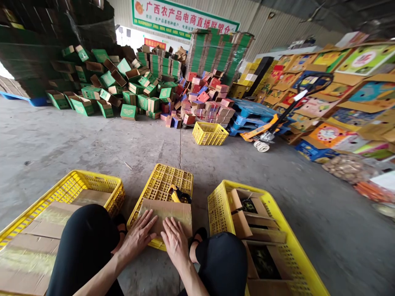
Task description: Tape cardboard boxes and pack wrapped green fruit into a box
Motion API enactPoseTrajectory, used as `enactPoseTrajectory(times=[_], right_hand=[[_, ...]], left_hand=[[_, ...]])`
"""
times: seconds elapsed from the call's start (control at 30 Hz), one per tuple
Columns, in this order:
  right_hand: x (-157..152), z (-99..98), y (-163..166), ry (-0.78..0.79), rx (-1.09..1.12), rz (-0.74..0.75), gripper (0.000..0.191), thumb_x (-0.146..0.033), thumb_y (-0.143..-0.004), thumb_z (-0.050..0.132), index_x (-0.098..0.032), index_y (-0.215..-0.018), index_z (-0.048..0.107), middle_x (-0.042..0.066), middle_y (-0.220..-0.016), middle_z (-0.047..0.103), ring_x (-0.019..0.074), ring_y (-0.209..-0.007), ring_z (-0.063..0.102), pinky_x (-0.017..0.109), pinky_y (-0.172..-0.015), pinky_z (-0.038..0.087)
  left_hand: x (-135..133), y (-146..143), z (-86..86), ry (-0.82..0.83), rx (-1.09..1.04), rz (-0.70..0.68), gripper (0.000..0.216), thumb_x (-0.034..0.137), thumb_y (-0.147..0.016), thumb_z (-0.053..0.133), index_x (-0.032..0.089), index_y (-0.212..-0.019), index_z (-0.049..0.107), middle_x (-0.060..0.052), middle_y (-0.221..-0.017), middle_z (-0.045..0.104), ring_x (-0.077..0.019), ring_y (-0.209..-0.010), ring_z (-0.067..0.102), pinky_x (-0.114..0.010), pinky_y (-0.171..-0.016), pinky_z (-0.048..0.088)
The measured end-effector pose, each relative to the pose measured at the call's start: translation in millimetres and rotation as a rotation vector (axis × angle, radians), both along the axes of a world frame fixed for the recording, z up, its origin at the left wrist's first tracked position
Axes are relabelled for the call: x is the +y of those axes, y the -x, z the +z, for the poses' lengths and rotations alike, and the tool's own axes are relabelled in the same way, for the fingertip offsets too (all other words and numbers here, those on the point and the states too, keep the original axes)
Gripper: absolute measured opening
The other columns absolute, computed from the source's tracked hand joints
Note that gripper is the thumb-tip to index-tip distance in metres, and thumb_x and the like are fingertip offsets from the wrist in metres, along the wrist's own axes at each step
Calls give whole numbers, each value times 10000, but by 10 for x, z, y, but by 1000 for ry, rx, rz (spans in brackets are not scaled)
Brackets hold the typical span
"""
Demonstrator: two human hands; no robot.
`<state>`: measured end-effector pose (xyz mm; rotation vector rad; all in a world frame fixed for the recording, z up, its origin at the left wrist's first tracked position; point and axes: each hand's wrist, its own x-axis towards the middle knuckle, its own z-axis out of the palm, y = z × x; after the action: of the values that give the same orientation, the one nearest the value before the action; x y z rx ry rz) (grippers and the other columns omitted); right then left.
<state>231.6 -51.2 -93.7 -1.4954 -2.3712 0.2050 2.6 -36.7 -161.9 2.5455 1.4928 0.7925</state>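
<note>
A closed brown cardboard box (173,210) rests on an upturned yellow crate (163,183) between my knees. My left hand (139,235) lies flat on the box's near left edge, fingers spread. My right hand (174,240) lies flat beside it on the box's near side, fingers stretched out. A yellow and black tape dispenser (179,195) sits on the crate just behind the box. Neither hand holds anything.
A yellow crate (101,185) on my left holds flat cardboard sheets. Another yellow crate (277,222) on my right holds open boxes. Further off are a small yellow basket (210,133), a pallet jack (277,121), blue pallets and piles of green and red boxes on the concrete floor.
</note>
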Motion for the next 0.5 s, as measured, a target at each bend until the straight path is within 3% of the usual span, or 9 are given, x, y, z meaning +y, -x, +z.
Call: enactPoseTrajectory(times=[0.33, 0.5], right_hand=[[0, -261, -472, -182, -35, -277, 520, -387, -1133, 319, -127, -1415, 670, 151, -1462, 651, 293, -1375, 616, 436, -1126, 530], [31, -428, -613, -235, 11, -362, 634, -498, -1128, 276, -84, -1442, 638, 191, -1466, 639, 299, -1374, 615, 381, -1074, 559]], left_hand=[[-14, 154, -13, 88, -159, 228, 572, 476, -1078, 444, 242, -1599, 450, -119, -1666, 436, -335, -1562, 362, -545, -1216, 416], [-40, 137, 7, 219, -302, 266, 638, 472, -1074, 451, 253, -1659, 318, -111, -1745, 270, -284, -1560, 371, -448, -1231, 407]])
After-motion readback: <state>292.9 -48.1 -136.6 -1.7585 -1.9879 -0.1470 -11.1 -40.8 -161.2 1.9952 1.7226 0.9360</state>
